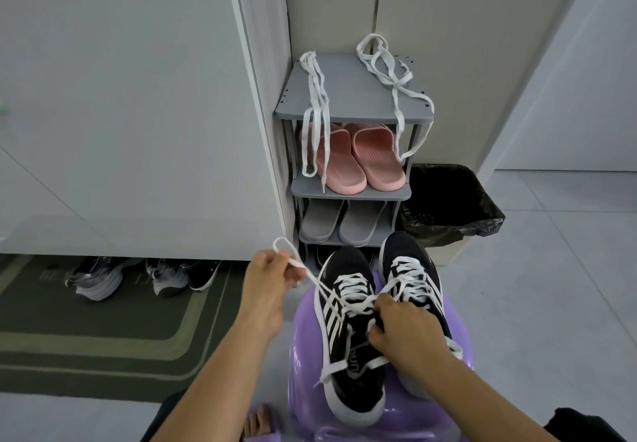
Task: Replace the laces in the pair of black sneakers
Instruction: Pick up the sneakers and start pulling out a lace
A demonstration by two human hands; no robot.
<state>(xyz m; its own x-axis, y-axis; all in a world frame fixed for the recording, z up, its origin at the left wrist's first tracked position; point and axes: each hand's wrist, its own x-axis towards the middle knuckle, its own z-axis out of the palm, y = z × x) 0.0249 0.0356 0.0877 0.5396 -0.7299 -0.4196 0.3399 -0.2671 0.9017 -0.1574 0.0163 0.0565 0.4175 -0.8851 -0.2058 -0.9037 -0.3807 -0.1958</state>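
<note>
1. Head view: the left hand's (270, 271) fingers (291, 269) are closed in a pinch on the white lace (312, 278), drawing one end out taut above the purple stool's (303, 355) left edge, with a loop standing up past the knuckles.
2. The right hand's (401, 333) fingers (381, 305) are curled over the top of the lacing and appear to pinch the same lace where it crosses. The exact grip is partly hidden.
3. That lace runs through the nearer sneaker (348, 386), which lies on the stool. The second sneaker (408, 252) lies beside it, touching, and is also laced in white.
4. The lace looks flat, soft and light, so it will likely twist or slip. I judge that it is best held near its tip for threading, with the shoe steadied at the eyelets.
5. Beyond the stool stands a grey shoe rack (344, 96). Two loose laces (315, 103) are draped over its top shelf.
6. Pink slippers (358, 162) sit one shelf down, and a lined bin (448, 196) stands just behind the stool's right side.
</note>
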